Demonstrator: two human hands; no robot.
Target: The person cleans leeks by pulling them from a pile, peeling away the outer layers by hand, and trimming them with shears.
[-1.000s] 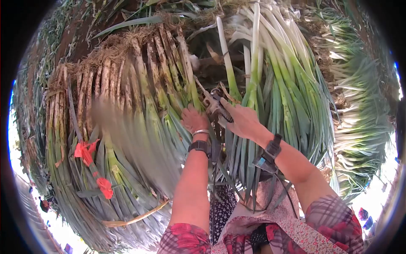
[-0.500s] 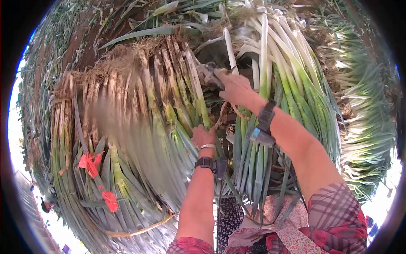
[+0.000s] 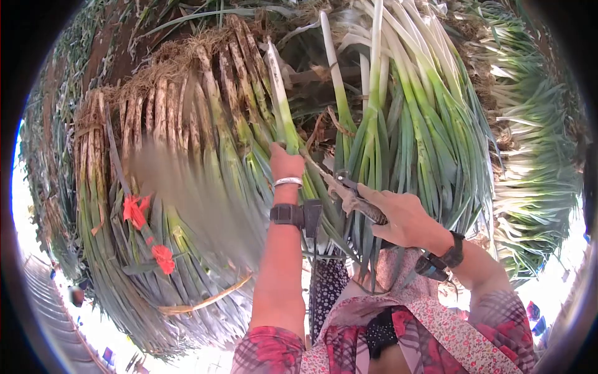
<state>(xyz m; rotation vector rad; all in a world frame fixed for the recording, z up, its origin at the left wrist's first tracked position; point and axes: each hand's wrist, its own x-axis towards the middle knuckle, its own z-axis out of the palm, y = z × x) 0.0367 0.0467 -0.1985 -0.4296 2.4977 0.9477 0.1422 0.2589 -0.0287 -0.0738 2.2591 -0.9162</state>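
Note:
My left hand (image 3: 286, 163) is wrapped round a long green onion (image 3: 281, 103), whose white end points up and away. To the right, my right hand (image 3: 402, 218) is closed on a dark-handled tool (image 3: 361, 198); its shape is partly hidden by peeled, muddy leaf scraps. The tool's tip lies close to the onion's leaves, just right of my left hand. Unpeeled onions with brown, muddy stalks (image 3: 165, 112) lie left of my left hand. Cleaner white and green onions (image 3: 430, 106) lie beyond my right hand.
A blade-like strip with a red ribbon (image 3: 134, 210) rests on the left onions, and a tan band (image 3: 205, 304) crosses their leaves. Another long row of onions (image 3: 536, 149) runs down the far right. A floral cloth (image 3: 461, 336) hangs at my front.
My right hand has come down and toward me with the tool, from the onion's root end to its leaves. My left hand has risen slightly with the onion, whose end now looks whiter.

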